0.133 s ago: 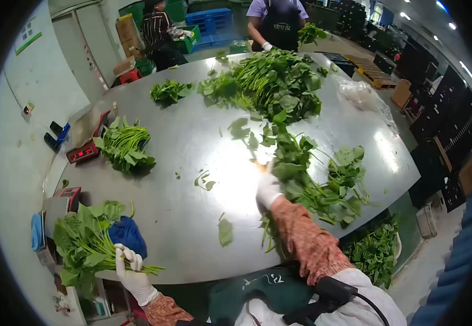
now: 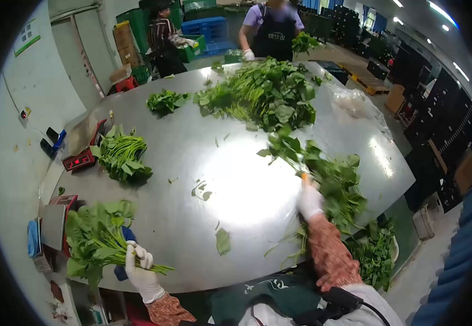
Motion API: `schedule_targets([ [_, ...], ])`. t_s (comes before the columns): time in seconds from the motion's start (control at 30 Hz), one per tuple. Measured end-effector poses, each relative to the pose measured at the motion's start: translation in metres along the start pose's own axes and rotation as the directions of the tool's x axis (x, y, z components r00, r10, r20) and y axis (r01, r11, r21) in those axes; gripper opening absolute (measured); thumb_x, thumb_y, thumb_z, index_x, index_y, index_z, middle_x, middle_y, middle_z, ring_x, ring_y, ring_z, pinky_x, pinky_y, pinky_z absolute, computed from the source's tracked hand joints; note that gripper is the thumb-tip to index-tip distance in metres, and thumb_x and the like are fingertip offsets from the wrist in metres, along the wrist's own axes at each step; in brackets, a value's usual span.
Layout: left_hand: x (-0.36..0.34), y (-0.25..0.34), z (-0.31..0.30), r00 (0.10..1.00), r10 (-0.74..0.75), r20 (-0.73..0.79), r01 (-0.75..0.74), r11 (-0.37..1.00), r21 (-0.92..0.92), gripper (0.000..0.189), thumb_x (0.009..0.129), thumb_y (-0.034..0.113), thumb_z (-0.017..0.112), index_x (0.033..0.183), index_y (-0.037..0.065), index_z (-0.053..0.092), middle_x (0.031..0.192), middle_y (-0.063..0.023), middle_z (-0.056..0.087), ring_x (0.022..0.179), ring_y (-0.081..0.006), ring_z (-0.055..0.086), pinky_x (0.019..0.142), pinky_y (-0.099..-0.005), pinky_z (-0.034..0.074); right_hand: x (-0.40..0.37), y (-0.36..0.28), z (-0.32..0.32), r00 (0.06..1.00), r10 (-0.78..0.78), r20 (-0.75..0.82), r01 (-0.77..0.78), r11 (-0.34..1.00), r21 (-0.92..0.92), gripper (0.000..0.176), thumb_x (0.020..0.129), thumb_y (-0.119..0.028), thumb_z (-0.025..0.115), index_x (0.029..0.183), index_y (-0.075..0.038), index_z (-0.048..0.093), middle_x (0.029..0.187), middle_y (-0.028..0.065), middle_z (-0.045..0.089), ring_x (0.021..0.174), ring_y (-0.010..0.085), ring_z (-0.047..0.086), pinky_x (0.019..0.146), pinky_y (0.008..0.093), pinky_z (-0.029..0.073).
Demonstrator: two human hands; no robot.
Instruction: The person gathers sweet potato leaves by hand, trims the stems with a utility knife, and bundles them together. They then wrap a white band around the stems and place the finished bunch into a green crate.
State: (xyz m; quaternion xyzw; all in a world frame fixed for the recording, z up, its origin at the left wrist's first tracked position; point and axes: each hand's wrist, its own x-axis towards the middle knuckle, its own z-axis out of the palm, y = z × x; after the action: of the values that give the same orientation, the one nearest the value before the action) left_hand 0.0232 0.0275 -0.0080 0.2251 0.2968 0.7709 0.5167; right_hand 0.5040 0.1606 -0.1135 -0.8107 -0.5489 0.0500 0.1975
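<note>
Obs., head view: my left hand, in a white glove, is closed around the stems of a bunch of greens at the near left edge of the steel table. The fingers are curled tight together about the stalks, and the leafy end fans up and to the left, over a blue cloth. My right hand, also gloved, lies out on the table's right side with its fingertips in the loose greens strewn there. Leaves cover the fingertips, so I cannot tell whether they pinch a stem or lie flat; a small orange spot shows just beyond them, and I cannot identify it. Judgement on handling: the greens look light, limp and easily bruised. The leaves would tear or crush under pressure, while the stalks are firmer and run parallel, so the stem end, low down where the left hand has it, is the place to grip. The loose ones are tangled and would likely drag neighbours along if lifted by a leaf. Surroundings: a bundle lies beside a red scale at the left edge, well apart from both hands. A big heap sits at the far end, where a co-worker in a dark apron stands, and a single loose leaf lies between my hands.
</note>
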Motion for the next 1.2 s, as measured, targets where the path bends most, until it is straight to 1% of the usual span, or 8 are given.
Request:
schedule_targets([
  [0.17,0.014,-0.028,0.021,0.996,-0.091,0.018,0.091,0.996,0.016,0.012,0.100,0.014,0.049,0.104,0.004,0.055,0.071,-0.0023,0.053,0.046,-0.0062,0.032,0.044,-0.0220,0.026,-0.066,0.132,-0.063,0.933,0.347,-0.099,-0.360,0.887,-0.288,0.056,0.092,-0.024,0.053,0.143,-0.012,0.032,0.138,0.0275,0.041,0.093,0.0425,0.064,0.074,0.0487,0.053],
  [0.37,0.019,-0.053,0.041,0.974,-0.213,0.080,0.216,0.976,-0.027,0.016,0.100,0.015,0.049,0.107,0.003,0.055,0.071,-0.0009,0.051,0.048,-0.0060,0.031,0.047,-0.0215,0.026,-0.166,0.219,-0.101,0.831,0.487,-0.270,-0.537,0.829,-0.156,0.059,0.094,-0.015,0.051,0.148,-0.007,0.028,0.147,0.0276,0.034,0.105,0.0450,0.060,0.087,0.0467,0.051],
  [0.5,0.024,-0.069,0.076,0.945,-0.304,0.123,0.316,0.944,-0.094,0.017,0.101,0.018,0.048,0.105,0.003,0.054,0.070,0.0009,0.045,0.050,-0.0055,0.031,0.048,-0.0208,0.027,-0.169,0.117,-0.120,0.937,0.119,-0.328,-0.024,0.960,0.278,0.060,0.090,-0.007,0.056,0.144,0.005,0.032,0.137,0.0266,0.048,0.125,0.0404,0.049,0.103,0.0389,0.041],
  [0.6,0.023,-0.098,0.105,0.890,-0.385,0.244,0.423,0.898,-0.125,0.018,0.102,0.022,0.046,0.094,0.007,0.051,0.071,-0.0011,0.045,0.052,-0.0092,0.034,0.051,-0.0235,0.030,-0.145,0.062,-0.104,0.984,-0.154,-0.094,0.160,0.985,0.059,0.058,0.086,-0.014,0.063,0.139,0.000,0.043,0.105,0.0215,0.061,0.087,0.0412,0.063,0.070,0.0418,0.051],
  [0.73,0.012,-0.127,0.138,0.906,-0.379,0.187,0.369,0.925,0.084,0.032,0.104,0.036,0.042,0.086,0.011,0.047,0.086,-0.0041,0.054,0.076,-0.0184,0.053,0.072,-0.0312,0.044,-0.093,0.029,-0.089,0.894,-0.449,-0.008,0.445,0.889,-0.108,0.052,0.084,-0.017,0.064,0.131,0.000,0.051,0.109,0.0184,0.062,0.097,0.0388,0.059,0.084,0.0460,0.045],
  [0.93,-0.011,-0.162,0.164,0.866,-0.433,0.250,0.301,0.851,0.429,0.035,0.103,0.040,0.043,0.108,0.006,0.052,0.119,-0.0054,0.053,0.106,-0.0115,0.052,0.095,-0.0253,0.040,-0.095,-0.116,-0.127,0.698,-0.709,0.099,0.360,0.467,0.808,0.051,0.090,-0.018,0.060,0.136,-0.001,0.046,0.118,0.0236,0.058,0.108,0.0401,0.056,0.093,0.0442,0.044],
  [1.1,-0.012,-0.153,0.191,0.740,-0.657,0.147,0.599,0.742,0.302,0.030,0.102,0.031,0.049,0.114,0.004,0.054,0.113,-0.0048,0.057,0.097,-0.0102,0.056,0.086,-0.0257,0.047,-0.103,-0.128,-0.113,0.764,-0.610,0.211,0.369,0.681,0.632,0.043,0.093,-0.021,0.059,0.130,-0.002,0.049,0.105,0.0244,0.062,0.097,0.0399,0.060,0.083,0.0417,0.049],
  [1.2,-0.011,-0.152,0.186,0.776,-0.599,0.200,0.493,0.772,0.401,0.020,0.099,0.021,0.054,0.110,0.004,0.055,0.107,-0.0049,0.060,0.090,-0.0127,0.059,0.080,-0.0278,0.049,-0.092,-0.113,-0.116,0.728,-0.596,0.340,0.325,0.736,0.594,0.036,0.093,-0.021,0.058,0.123,-0.003,0.052,0.100,0.0231,0.063,0.090,0.0409,0.061,0.079,0.0419,0.050],
])
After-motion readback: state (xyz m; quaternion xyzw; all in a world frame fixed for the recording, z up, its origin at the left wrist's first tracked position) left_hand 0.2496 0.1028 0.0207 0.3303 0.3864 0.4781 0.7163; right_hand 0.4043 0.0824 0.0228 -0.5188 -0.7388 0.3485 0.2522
